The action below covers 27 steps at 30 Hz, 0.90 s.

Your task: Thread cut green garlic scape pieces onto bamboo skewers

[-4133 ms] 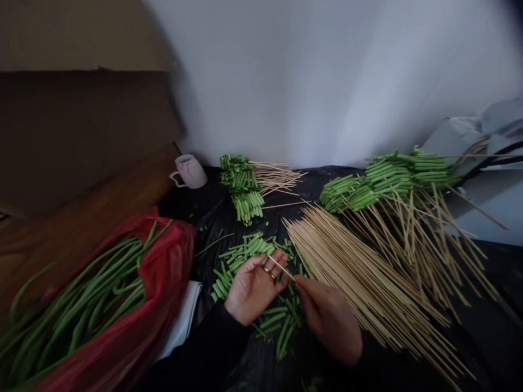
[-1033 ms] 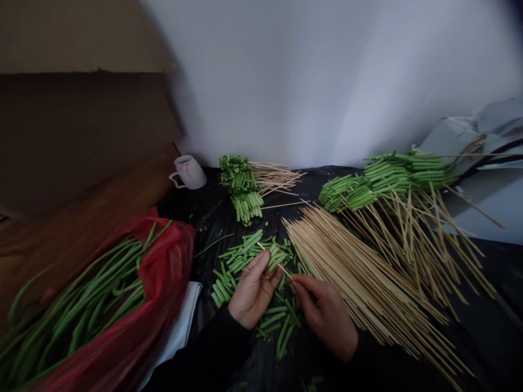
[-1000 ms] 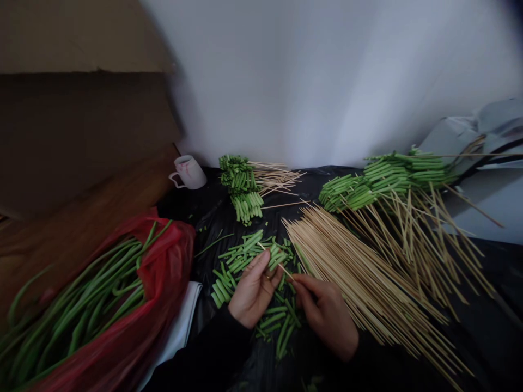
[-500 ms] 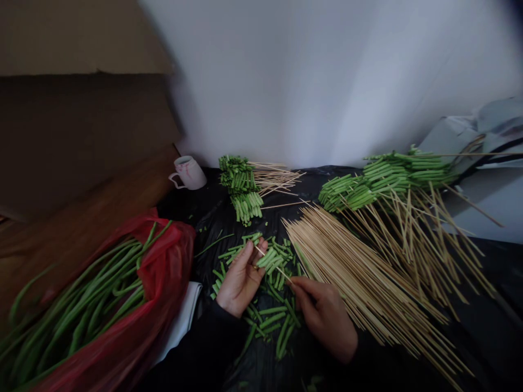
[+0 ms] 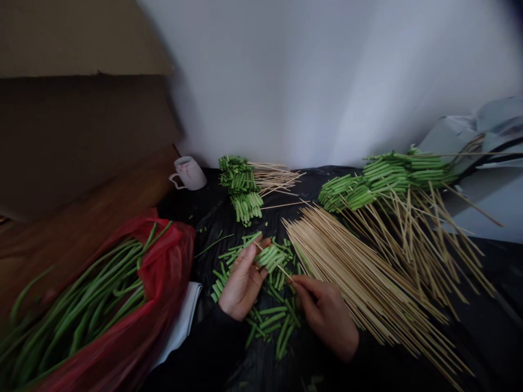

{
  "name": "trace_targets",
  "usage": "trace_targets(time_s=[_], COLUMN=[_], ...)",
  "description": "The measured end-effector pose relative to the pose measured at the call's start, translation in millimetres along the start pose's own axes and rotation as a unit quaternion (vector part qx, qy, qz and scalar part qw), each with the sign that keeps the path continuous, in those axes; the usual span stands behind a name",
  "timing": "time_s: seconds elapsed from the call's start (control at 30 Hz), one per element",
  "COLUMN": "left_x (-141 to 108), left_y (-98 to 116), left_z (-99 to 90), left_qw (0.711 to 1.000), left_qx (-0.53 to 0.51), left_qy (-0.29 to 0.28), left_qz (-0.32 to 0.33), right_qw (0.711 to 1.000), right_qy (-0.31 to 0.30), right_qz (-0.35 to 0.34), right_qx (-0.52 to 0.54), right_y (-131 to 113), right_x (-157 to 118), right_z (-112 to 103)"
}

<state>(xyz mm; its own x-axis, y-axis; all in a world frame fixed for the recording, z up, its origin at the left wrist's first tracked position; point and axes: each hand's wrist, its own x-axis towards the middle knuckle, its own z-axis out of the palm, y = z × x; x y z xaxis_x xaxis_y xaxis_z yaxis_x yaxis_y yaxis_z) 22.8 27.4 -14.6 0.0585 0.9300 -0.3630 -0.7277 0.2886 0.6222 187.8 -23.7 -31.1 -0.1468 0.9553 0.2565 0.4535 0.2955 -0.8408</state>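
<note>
Near the middle of the head view, my right hand [image 5: 327, 316] pinches the lower end of a bamboo skewer [image 5: 285, 271]. Several short green bean pieces [image 5: 272, 257] sit side by side along that skewer. My left hand [image 5: 242, 284] is closed at the skewer's upper end, its thumb and fingers around a cut bean piece [image 5: 254, 238] close to the tip. Whether the tip has entered that piece I cannot tell. Loose cut bean pieces [image 5: 273, 320] lie under and around both hands on black plastic sheeting [image 5: 212, 218].
To the right lies a thick pile of bare skewers [image 5: 359, 267]. Filled bean skewers are stacked at the back right [image 5: 388, 177] and back centre [image 5: 241, 179]. A red mesh bag [image 5: 171, 256] of long beans [image 5: 98, 288] is at left, with a white mug [image 5: 190, 173] behind it.
My left hand has shifted slightly right and toward me, and a bean piece at its fingertips now stands by the skewer tip. My right hand has barely moved.
</note>
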Motion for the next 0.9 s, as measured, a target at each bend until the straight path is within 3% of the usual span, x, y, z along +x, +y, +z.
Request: trace_targets(time_s=[0.2, 0.9], left_x=[12.1, 9.5], left_y=[9.9, -1.1], left_z=[-4.8, 1.4], left_qw=[0.996, 0.993], left_qx=[-0.043, -0.018], left_qy=[0.083, 0.108], left_qz=[-0.001, 0.031], right_qw=[1.000, 1.000], right_qy=[-0.002, -0.017], right_qz=[-0.005, 0.013], right_qx=[-0.012, -0.012], right_y=[-0.7, -1.3], right_x=[-1.6, -3.5], right_z=[0.9, 3.0])
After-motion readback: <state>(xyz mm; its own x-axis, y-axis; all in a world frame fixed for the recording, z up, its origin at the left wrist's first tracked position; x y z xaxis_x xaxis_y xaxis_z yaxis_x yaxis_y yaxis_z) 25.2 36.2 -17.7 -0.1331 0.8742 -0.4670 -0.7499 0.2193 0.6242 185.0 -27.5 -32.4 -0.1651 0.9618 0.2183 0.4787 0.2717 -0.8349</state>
